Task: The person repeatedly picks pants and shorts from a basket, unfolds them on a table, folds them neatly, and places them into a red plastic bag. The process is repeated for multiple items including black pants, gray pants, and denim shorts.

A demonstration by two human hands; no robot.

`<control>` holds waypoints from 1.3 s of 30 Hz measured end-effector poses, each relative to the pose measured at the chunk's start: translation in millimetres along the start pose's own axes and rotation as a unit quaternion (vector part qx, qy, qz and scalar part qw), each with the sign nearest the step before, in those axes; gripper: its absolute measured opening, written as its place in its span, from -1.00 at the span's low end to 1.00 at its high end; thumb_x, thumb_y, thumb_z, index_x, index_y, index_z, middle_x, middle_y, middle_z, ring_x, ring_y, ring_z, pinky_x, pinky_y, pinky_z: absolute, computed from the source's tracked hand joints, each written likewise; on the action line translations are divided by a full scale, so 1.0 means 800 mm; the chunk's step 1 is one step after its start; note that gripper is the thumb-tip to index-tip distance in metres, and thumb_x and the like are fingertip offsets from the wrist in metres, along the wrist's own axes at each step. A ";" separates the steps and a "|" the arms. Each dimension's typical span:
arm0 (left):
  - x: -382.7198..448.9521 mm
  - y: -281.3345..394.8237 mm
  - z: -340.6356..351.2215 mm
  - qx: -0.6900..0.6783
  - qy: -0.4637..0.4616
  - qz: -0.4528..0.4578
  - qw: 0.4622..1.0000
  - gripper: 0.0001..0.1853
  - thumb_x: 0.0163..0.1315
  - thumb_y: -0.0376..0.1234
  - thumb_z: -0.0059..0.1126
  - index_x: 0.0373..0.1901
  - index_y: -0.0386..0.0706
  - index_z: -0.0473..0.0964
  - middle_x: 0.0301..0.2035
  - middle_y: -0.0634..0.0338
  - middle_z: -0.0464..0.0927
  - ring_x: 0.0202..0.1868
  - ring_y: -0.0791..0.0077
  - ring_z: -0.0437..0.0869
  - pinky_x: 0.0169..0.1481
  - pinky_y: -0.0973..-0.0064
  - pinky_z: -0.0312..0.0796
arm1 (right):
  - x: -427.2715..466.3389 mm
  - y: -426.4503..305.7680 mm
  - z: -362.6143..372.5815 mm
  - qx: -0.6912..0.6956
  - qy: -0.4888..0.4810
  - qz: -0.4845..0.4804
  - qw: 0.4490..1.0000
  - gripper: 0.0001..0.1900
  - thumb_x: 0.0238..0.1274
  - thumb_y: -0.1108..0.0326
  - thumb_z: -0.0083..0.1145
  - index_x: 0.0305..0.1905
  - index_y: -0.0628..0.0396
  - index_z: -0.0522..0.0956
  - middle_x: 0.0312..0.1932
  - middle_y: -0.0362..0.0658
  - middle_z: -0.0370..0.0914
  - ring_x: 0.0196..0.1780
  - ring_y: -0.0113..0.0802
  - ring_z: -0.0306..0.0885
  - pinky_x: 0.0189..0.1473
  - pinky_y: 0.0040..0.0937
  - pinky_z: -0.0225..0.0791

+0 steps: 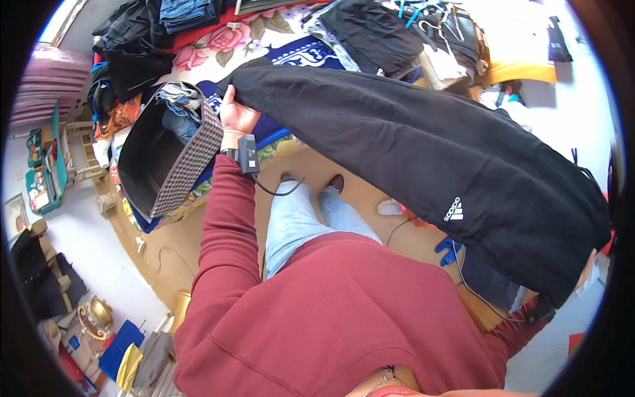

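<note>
A pair of black Adidas sweatpants (397,144) is stretched out lengthwise in the air between my hands. My left hand (238,115) grips the leg end near the bed, thumb up, with a small black device strapped at the wrist. At the far right, my right hand (588,270) is at the waist end, mostly hidden behind the black cloth; a drawstring hangs near there. Just left of my left hand, a fabric storage box (186,173) with a houndstooth side stands open on the bed, with folded denim (181,124) inside.
The bed's floral cover (233,42) bears dark clothes (131,54), folded jeans (191,15) and a heap of black garments (372,34) with hangers (446,30). Cables and a blue item (448,250) lie on the floor. A teal shelf (59,164) is on the left wall.
</note>
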State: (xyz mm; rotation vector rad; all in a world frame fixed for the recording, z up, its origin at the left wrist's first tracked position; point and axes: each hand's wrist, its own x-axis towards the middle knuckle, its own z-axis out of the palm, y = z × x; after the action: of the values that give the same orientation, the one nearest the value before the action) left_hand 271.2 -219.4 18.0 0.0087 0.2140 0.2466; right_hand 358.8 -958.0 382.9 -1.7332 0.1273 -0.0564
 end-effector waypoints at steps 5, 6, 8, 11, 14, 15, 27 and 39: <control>0.032 0.091 0.025 0.107 0.088 0.091 0.986 -0.50 0.29 -0.13 -0.30 0.10 -0.31 0.27 0.13 0.01 0.30 0.21 0.13 0.24 0.34 0.19 -0.05 | 0.065 0.087 0.120 0.115 -0.066 0.167 0.977 -0.60 0.26 0.31 -0.08 0.13 0.30 0.28 0.07 0.01 0.37 0.09 -0.24 0.39 0.17 -0.31 0.22; 0.040 0.108 0.028 0.119 0.109 0.112 0.981 -0.51 0.28 -0.13 -0.28 0.10 -0.29 0.28 0.12 0.03 0.32 0.20 0.15 0.26 0.34 0.19 -0.04 | 0.077 0.100 0.154 0.125 -0.090 0.179 0.972 -0.60 0.26 0.31 -0.08 0.13 0.30 0.28 0.07 0.01 0.37 0.09 -0.24 0.39 0.17 -0.31 0.22; 0.057 0.152 0.037 0.116 0.080 0.106 0.984 -0.56 0.25 -0.17 -0.19 0.07 -0.25 0.33 0.10 0.06 0.35 0.17 0.17 0.30 0.33 0.20 -0.02 | 0.095 0.122 0.225 0.148 -0.119 0.161 0.969 -0.60 0.26 0.31 -0.08 0.13 0.30 0.27 0.07 0.01 0.37 0.09 -0.25 0.39 0.17 -0.32 0.22; 0.079 0.218 0.043 0.164 0.094 0.127 0.974 -0.58 0.22 -0.20 -0.14 0.05 -0.24 0.36 0.08 0.09 0.38 0.16 0.20 0.32 0.32 0.23 -0.01 | 0.102 0.151 0.330 0.175 -0.182 0.180 0.951 -0.60 0.26 0.34 -0.08 0.14 0.29 0.26 0.07 0.00 0.36 0.09 -0.25 0.38 0.18 -0.31 0.21; 0.095 0.294 0.032 0.197 0.120 0.171 0.958 -0.56 0.20 -0.23 -0.10 0.08 -0.26 0.33 0.12 0.08 0.34 0.21 0.19 0.25 0.35 0.20 -0.09 | 0.103 0.188 0.415 0.229 -0.201 0.200 0.931 -0.60 0.25 0.38 -0.09 0.16 0.25 0.25 0.09 -0.02 0.35 0.11 -0.24 0.36 0.18 -0.28 0.20; 0.099 0.322 0.022 0.222 0.098 0.164 0.956 -0.55 0.20 -0.24 -0.10 0.09 -0.26 0.32 0.12 0.08 0.34 0.21 0.18 0.24 0.35 0.19 -0.10 | 0.108 0.209 0.440 0.231 -0.195 0.205 0.931 -0.60 0.23 0.39 -0.07 0.15 0.25 0.27 0.08 -0.05 0.36 0.10 -0.25 0.38 0.17 -0.30 0.20; 0.166 0.437 -0.069 0.512 0.533 -0.134 0.660 -0.53 0.15 -0.10 -0.21 -0.89 -0.02 0.04 -0.91 0.34 0.11 -0.90 0.56 0.05 -0.79 0.59 -0.07 | 0.120 0.465 0.605 0.061 -0.191 0.405 0.892 -0.59 0.16 0.32 0.06 0.09 0.23 0.33 0.02 -0.13 0.42 0.02 -0.32 0.41 0.07 -0.34 0.27; 0.195 0.460 -0.002 0.254 0.457 0.132 0.842 -0.81 0.17 -0.21 -0.01 -0.46 -0.13 0.38 -0.73 0.37 0.28 -0.71 0.64 0.28 -0.55 0.68 0.21 | 0.169 0.333 0.591 0.256 -0.252 0.257 0.897 -0.57 0.24 0.36 -0.10 0.18 0.26 0.22 0.09 -0.07 0.36 0.08 -0.28 0.39 0.14 -0.30 0.24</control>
State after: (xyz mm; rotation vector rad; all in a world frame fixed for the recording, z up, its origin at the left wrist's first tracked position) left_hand 329.6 175.7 -3.1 0.4614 1.2414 0.4521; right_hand 530.7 -553.7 37.5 -1.0950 0.1657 0.6899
